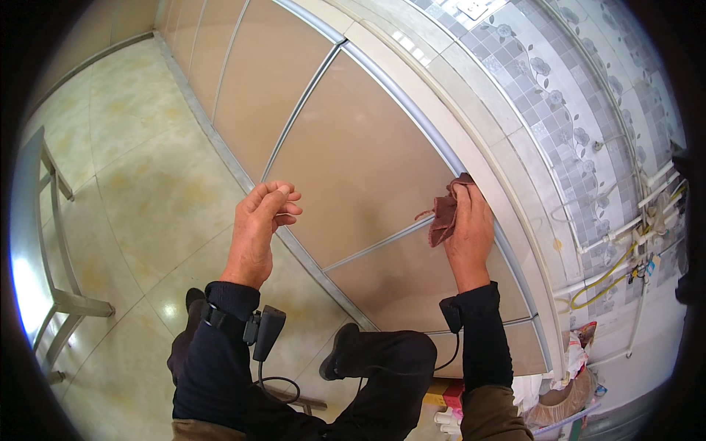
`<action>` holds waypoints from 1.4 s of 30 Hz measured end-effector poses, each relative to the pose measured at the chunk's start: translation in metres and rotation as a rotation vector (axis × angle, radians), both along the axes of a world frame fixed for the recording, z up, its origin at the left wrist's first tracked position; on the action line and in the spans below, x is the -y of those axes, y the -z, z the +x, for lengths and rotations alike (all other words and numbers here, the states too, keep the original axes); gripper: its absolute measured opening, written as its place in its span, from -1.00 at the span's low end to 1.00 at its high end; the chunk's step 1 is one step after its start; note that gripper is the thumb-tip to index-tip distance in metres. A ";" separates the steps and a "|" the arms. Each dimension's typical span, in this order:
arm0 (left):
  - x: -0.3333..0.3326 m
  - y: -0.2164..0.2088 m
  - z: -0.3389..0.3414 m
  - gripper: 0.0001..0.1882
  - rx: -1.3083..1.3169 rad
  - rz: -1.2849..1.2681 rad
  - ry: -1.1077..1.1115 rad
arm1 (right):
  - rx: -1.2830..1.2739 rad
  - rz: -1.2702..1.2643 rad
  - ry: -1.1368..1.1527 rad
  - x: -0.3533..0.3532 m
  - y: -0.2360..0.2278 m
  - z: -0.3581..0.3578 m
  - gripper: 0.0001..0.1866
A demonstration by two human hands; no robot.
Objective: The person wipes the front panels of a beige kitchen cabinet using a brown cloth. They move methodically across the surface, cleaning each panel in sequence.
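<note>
My right hand (pixel 471 228) is closed on a dark reddish-brown cloth (pixel 443 220). It presses the cloth at the metal-edged upper rim of a beige cabinet front (pixel 353 154), just below the countertop. A loose corner of the cloth hangs beside a thin metal strip between two panels. My left hand (pixel 263 209) hovers in front of the lower part of the cabinet, its fingers loosely bent and slightly apart, with nothing seen in them. Both wrists carry small black devices, and a cable shows at each.
A metal stool or bench (pixel 55 294) stands at the left on the tiled floor (pixel 147 220). Above the counter (pixel 507 154) is a wall with grey flowered tiles (pixel 551 95). Pipes and a yellow hose (pixel 603 294) run at the right. Bags and packages (pixel 570 382) lie at the lower right.
</note>
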State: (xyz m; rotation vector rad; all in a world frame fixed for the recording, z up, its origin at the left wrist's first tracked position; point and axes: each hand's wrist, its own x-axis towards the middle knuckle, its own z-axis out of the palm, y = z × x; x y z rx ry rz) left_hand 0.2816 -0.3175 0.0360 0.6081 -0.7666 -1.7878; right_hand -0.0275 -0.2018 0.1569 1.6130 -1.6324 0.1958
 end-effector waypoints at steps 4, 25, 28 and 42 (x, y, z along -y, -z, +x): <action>0.000 0.003 -0.003 -0.67 0.029 -0.014 0.002 | -0.033 -0.026 -0.030 0.000 0.000 0.001 -0.39; -0.005 0.005 -0.016 -0.63 0.122 -0.052 0.034 | 0.053 -0.209 -0.025 -0.107 0.010 -0.049 -0.37; -0.005 0.005 -0.018 -0.63 0.132 -0.054 0.027 | 0.125 -0.143 -0.017 -0.109 0.008 -0.049 -0.34; 0.000 0.016 -0.023 -0.66 0.153 -0.067 0.064 | 0.173 -0.137 0.123 -0.184 0.002 -0.073 -0.36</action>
